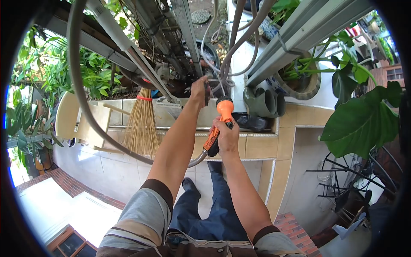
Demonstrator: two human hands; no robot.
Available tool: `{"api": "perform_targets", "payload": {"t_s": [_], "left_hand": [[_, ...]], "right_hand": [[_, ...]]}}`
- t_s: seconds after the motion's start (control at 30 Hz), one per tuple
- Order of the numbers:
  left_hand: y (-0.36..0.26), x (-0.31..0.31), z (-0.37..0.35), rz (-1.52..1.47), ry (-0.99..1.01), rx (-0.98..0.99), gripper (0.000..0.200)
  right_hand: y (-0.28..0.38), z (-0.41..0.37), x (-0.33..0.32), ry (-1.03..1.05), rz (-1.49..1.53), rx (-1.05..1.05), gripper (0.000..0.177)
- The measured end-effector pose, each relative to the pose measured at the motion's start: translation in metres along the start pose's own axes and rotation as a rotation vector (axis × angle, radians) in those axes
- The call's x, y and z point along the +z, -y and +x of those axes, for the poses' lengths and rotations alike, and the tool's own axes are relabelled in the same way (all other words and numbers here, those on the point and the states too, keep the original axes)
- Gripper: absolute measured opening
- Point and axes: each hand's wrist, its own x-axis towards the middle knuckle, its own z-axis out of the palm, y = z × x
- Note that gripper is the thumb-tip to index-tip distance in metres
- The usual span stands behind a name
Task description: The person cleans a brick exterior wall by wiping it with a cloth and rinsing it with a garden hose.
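My right hand [227, 136] is wrapped round the handle of an orange and black hose spray gun [224, 110], its head pointing forward. A thin pale streak, which looks like water, leaves the nozzle. From the handle's lower end a grey hose [107, 139] loops left and upward. Ahead and to the left, my left hand [199, 92] is stretched out beside the metal posts, fingers closed round something dark, too hidden to name. Just right of the spray gun, a pair of green rubber boots [261, 103] stands on the tiled ledge.
A straw broom [143, 122] and a cream chair [92, 122] stand on the left. More hoses [231, 51] hang ahead between metal frames [308, 30]. On the right are a potted plant [295, 83], a large leaf [364, 122] and a black metal rack [342, 182].
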Motion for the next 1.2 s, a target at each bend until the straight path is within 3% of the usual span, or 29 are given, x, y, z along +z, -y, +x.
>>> {"api": "perform_targets", "payload": {"t_s": [0.03, 0.13, 0.2, 0.27, 0.33, 0.43, 0.53, 0.67, 0.7, 0.8, 0.9, 1.0, 1.13, 1.17, 1.2], "left_hand": [[-0.007, -0.005, -0.003, -0.005, 0.136, -0.089, 0.033], [-0.009, -0.006, -0.032, -0.041, 0.445, 0.029, 0.037], [-0.006, -0.027, -0.054, 0.146, 0.529, 0.035, 0.045], [-0.026, -0.029, -0.123, 0.386, 0.503, 0.334, 0.044], [-0.003, -0.073, -0.109, 0.599, 0.628, 0.425, 0.048], [-0.045, -0.050, -0.201, 1.059, 0.516, 0.942, 0.060], [-0.045, -0.031, -0.218, 1.031, 0.329, 0.965, 0.070], [-0.060, 0.003, -0.225, 0.962, 0.255, 0.932, 0.052], [-0.071, 0.014, -0.232, 0.847, 0.270, 0.793, 0.039], [-0.093, 0.041, -0.240, 0.680, 0.230, 0.910, 0.033], [-0.119, 0.055, -0.256, 0.840, 0.226, 0.852, 0.030], [-0.117, 0.056, -0.252, 0.763, 0.207, 0.948, 0.029], [-0.130, 0.051, -0.262, 0.665, 0.176, 1.056, 0.021], [-0.129, 0.049, -0.252, 0.601, 0.231, 1.166, 0.023], [-0.126, 0.045, -0.243, 0.696, 0.226, 1.150, 0.023]], "right_hand": [[0.005, -0.001, 0.002, -0.002, -0.015, -0.007, 0.013], [0.025, 0.001, 0.008, 0.015, -0.047, -0.049, 0.014], [0.042, 0.004, 0.013, 0.032, -0.058, -0.083, 0.015], [0.060, 0.008, 0.019, 0.046, -0.060, -0.113, 0.016], [0.078, 0.013, 0.026, 0.044, -0.153, -0.253, 0.019], [0.116, -0.002, 0.049, 0.065, -0.271, -0.427, 0.025], [0.148, -0.021, 0.074, 0.153, -0.334, -0.591, 0.027], [0.203, -0.037, 0.103, 0.221, -0.508, -0.623, 0.033], [0.215, -0.035, 0.110, 0.232, -0.509, -0.615, 0.037], [0.245, -0.033, 0.125, 0.321, -0.502, -0.557, 0.042], [0.257, -0.037, 0.132, 0.345, -0.706, -0.555, 0.054], [0.260, -0.034, 0.124, 0.527, -0.548, -0.671, 0.053], [0.224, -0.004, 0.075, 0.447, -0.527, -0.338, 0.032], [0.212, -0.007, 0.070, 0.462, -0.496, -0.363, 0.030], [0.200, -0.011, 0.065, 0.476, -0.465, -0.388, 0.030]]}}
